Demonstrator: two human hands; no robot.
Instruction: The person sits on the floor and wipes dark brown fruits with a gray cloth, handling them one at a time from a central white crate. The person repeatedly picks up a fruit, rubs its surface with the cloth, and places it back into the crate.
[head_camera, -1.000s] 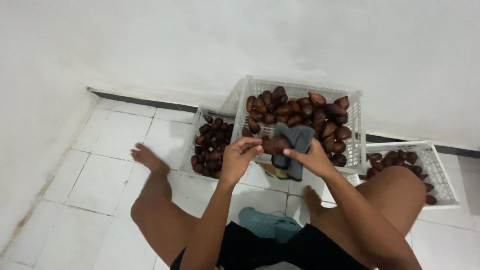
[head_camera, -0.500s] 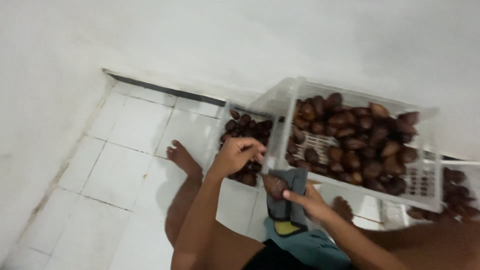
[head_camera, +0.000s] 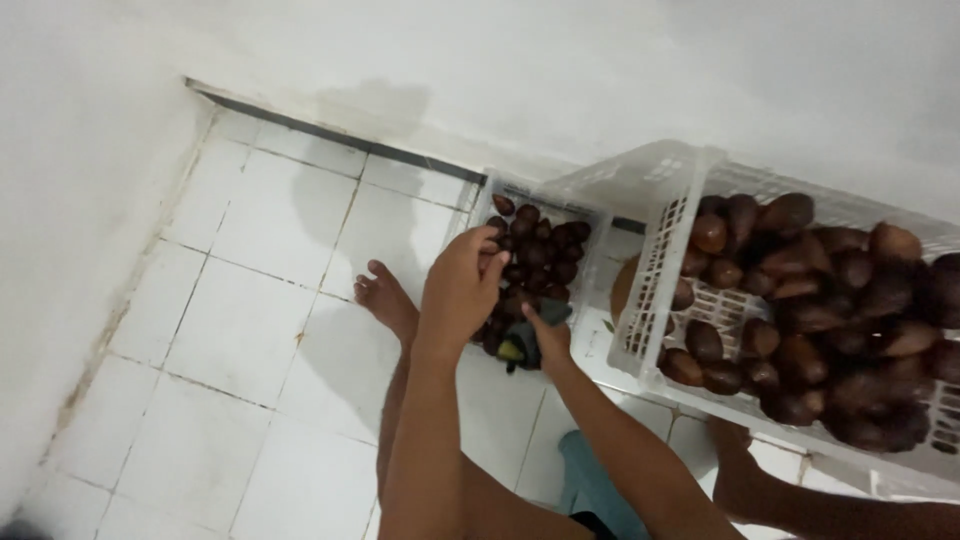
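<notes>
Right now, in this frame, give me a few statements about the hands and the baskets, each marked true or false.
1. The left hand reaches over the small basket of dark brown fruit. True.
2. The right hand is empty. False: it holds a dark tool with a yellow part.
3. The large white basket stands empty. False: it holds many brown fruits.
4. The floor is white tile. True.
5. A bare foot rests on the tiles beside the small basket. True.
</notes>
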